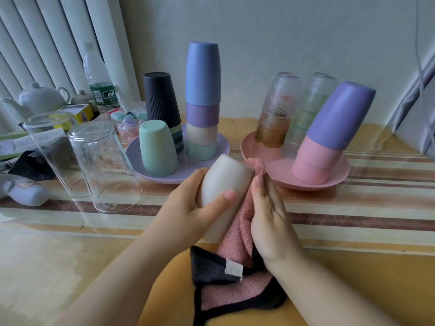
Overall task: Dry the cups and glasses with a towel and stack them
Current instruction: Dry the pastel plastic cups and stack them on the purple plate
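Head view — stacked cups on purple plate

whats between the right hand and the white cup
In the head view, the pink towel lies between the right hand and the white cup, which the left hand grips.

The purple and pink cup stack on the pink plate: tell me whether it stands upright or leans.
Leaning. The purple and pink cup stack tilts to the right, mouths down on the pink plate.

White cup tilted — wrapped by pink towel.
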Tool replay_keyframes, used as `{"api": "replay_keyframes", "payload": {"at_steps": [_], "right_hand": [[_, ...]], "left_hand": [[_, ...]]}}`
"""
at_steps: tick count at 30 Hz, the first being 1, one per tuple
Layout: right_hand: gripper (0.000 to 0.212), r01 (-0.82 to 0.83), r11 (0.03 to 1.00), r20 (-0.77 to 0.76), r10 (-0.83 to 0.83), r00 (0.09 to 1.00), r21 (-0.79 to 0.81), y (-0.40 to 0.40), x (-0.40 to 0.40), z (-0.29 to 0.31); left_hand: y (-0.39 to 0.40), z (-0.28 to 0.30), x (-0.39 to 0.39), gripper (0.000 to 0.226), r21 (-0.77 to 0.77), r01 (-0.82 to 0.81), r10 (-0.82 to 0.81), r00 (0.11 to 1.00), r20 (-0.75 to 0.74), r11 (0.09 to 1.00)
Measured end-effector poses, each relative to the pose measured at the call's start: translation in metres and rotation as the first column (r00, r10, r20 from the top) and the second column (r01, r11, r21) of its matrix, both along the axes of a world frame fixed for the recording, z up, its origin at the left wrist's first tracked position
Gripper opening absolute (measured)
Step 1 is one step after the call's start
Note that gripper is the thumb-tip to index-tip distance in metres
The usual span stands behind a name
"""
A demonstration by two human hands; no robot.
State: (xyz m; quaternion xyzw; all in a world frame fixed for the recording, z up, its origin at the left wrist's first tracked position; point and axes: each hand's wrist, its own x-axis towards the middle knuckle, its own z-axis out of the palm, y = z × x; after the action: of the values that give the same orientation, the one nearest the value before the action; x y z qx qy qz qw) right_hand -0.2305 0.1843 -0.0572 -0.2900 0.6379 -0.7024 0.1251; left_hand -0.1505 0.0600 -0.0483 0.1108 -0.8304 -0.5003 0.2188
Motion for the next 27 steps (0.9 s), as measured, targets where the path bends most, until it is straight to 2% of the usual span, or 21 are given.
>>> {"api": "replay_keyframes", "payload": {"at_steps": [2, 4, 7, 9, 11, 13, 15, 18, 19, 22, 27], "right_hand": [[0.029, 0.012, 1.000, -0.066, -0.014, 0.998, -0.023, 0.001, -0.004, 0.003], [0.026, 0.014, 1.000, -0.112, -0.014, 0.994, 0.001, 0.002, -0.007, 0.003], [0.023, 0.044, 0.999, -0.272, -0.034, 0.962, 0.031, 0.002, -0.006, 0.003], [0.020, 0.012, 1.000, -0.324, -0.017, 0.946, -0.016, 0.003, -0.005, 0.006], [0.023, -0.026, 0.997, -0.336, 0.001, 0.942, -0.070, 0.003, -0.005, 0.009], [0.031, -0.040, 0.995, -0.337, 0.007, 0.941, -0.091, 0.002, -0.003, 0.008], [0.036, -0.057, 0.994, -0.325, 0.025, 0.945, -0.090, 0.000, 0.000, 0.003], [0.051, -0.087, 0.995, -0.195, 0.074, 0.978, -0.057, -0.003, 0.006, -0.002], [0.049, -0.097, 0.995, -0.151, 0.091, 0.984, -0.035, -0.003, 0.008, -0.002], [0.025, -0.137, 0.990, -0.074, 0.136, 0.988, -0.010, -0.002, 0.015, 0.004], [0.017, -0.120, 0.991, -0.033, 0.122, 0.992, 0.061, -0.001, 0.016, 0.005]], "left_hand": [[-0.002, 0.000, 0.001, 0.043, 0.003, 0.079, -0.079, 0.994, 0.070, 0.997], [-0.005, 0.002, 0.003, 0.038, 0.039, 0.128, -0.131, 0.985, 0.111, 0.991], [-0.007, 0.006, 0.006, 0.033, 0.162, 0.165, -0.185, 0.975, 0.119, 0.973], [-0.004, 0.007, 0.007, 0.039, 0.258, 0.162, -0.194, 0.975, 0.104, 0.953], [-0.002, 0.004, 0.005, 0.055, 0.328, 0.143, -0.176, 0.982, 0.072, 0.934], [0.000, 0.001, 0.004, 0.066, 0.367, 0.126, -0.150, 0.988, 0.037, 0.921], [0.002, 0.000, 0.002, 0.054, 0.404, 0.120, -0.131, 0.991, 0.000, 0.907], [0.004, 0.000, 0.001, 0.042, 0.444, 0.112, -0.092, 0.994, -0.066, 0.889], [0.003, -0.001, 0.001, 0.043, 0.450, 0.109, -0.075, 0.993, -0.093, 0.886], [0.000, -0.001, 0.002, 0.045, 0.496, 0.102, -0.024, 0.987, -0.160, 0.862], [-0.006, -0.006, 0.000, 0.049, 0.466, 0.065, 0.021, 0.984, -0.177, 0.882]]}}
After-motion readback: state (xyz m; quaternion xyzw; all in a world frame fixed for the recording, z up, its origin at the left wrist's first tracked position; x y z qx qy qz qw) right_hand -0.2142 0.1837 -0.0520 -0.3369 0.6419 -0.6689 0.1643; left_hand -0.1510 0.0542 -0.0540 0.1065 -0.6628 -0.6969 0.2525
